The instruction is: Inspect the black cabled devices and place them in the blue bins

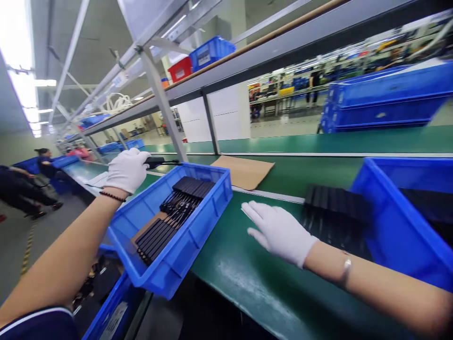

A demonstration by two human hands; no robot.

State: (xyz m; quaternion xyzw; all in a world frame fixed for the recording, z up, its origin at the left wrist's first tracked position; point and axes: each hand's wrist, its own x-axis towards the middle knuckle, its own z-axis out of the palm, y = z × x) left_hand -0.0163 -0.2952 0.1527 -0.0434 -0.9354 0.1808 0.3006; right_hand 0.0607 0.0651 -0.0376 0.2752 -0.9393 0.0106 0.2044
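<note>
My left hand [126,169], in a white glove, is closed around a thin black part [159,163] and holds it above the far corner of a blue bin [184,250]. The bin overhangs the front edge of the green belt [247,278] and holds rows of black flat parts [177,208]. My right hand [278,231], also gloved, lies flat and open on the belt, fingers stretched toward the bin. Just right of it stands a row of black parts [332,212] on the belt.
A second blue bin [392,222] sits at the right. A brown cardboard sheet [244,171] lies behind the first bin. Stacked blue crates [385,97] rest across the line. Shelf posts [164,106] rise behind. People sit at the far left [24,186]. More blue bins [109,311] are below.
</note>
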